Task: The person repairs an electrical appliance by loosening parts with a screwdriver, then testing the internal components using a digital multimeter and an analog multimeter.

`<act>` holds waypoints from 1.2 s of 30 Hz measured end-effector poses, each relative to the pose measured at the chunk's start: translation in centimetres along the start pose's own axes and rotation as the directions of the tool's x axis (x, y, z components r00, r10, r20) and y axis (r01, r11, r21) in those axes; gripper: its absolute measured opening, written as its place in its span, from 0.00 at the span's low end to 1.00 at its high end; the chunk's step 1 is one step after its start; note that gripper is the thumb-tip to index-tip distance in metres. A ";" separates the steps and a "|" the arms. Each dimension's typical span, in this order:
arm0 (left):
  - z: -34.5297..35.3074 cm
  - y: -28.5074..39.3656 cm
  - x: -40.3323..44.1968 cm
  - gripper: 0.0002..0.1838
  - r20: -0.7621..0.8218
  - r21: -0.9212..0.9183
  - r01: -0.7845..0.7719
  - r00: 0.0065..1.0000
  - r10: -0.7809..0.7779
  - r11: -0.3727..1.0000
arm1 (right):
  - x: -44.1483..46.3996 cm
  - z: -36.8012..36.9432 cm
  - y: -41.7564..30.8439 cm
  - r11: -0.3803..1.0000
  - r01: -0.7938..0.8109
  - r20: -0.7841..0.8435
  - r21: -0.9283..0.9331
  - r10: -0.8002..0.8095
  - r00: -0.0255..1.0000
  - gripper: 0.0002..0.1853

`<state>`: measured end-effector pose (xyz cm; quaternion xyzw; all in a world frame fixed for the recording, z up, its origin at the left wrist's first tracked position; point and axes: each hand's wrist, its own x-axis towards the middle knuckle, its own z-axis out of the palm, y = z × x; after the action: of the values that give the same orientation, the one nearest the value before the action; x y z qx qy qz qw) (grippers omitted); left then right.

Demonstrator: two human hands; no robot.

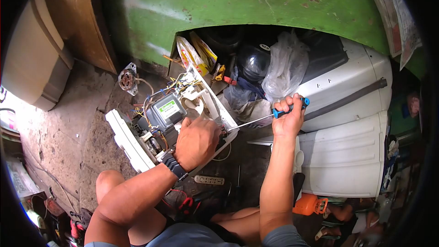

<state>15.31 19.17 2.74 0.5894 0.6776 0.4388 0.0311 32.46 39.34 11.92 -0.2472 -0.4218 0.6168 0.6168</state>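
Note:
My right hand (289,116) is wrapped round the blue and black handle of a screwdriver (256,121). Its long metal shaft points left into an opened appliance (132,144) with a white housing. Over the appliance's inner side, my left hand (197,142) is curled close to the screwdriver's tip. Its fingertips are blurred and partly hidden, so what they grip cannot be made out. Beside that hand sits a dark grey box-shaped part (163,111) with a green and white label. Coloured wires (157,93) run around it.
A small round motor-like part (128,79) lies on the floor at the left. A power strip (209,180) is below the appliance. Plastic bags (286,64) and a black helmet (253,62) lie behind. White panels (343,155) stand at right, near an orange canister (310,205).

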 end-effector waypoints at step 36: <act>0.0 0.9 0.7 0.18 0.088 -0.128 0.222 0.973 -0.211 0.967 | -4.6 2.2 -2.7 0.980 0.189 0.097 0.067 -0.195 0.976 0.14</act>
<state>15.73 19.70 3.64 0.5241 0.7045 0.4562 0.1443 32.63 34.04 14.29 -0.1551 -0.4570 0.5781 0.6579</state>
